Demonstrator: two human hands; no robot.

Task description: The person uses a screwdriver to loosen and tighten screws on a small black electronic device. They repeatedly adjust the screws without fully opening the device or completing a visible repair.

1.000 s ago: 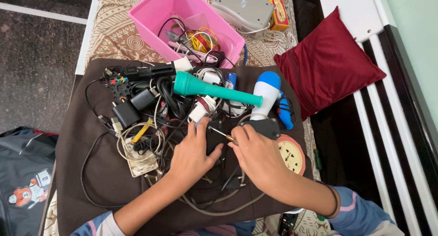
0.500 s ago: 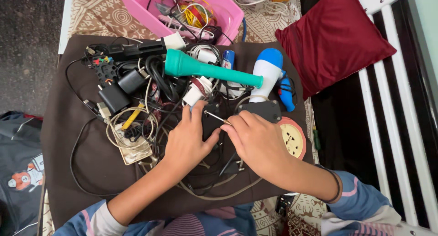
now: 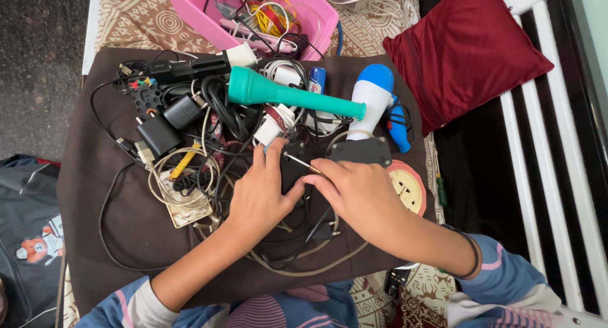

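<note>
Pressing down on a small black device [image 3: 292, 168], the person's left hand [image 3: 261, 198] lies flat over its lower edge, fingers spread and thumb hooked around its right side, so the device is pinned against the dark brown cloth [image 3: 95, 201] near the middle of the heap. Just beside it, the right hand [image 3: 361, 195] pinches a thin screwdriver [image 3: 303, 164] between fingertips, its metal tip touching the top of the device. A tangle of black and beige cables [image 3: 190, 176] surrounds both hands. Farther up lie a teal torch [image 3: 285, 95], a white and blue hair dryer [image 3: 373, 96] and black chargers [image 3: 158, 135]. A round pink-rimmed socket box [image 3: 408, 188] sits partly under the right wrist. Beyond the cloth stand a pink basket [image 3: 316, 14] of wires and a maroon cushion [image 3: 462, 55].
</note>
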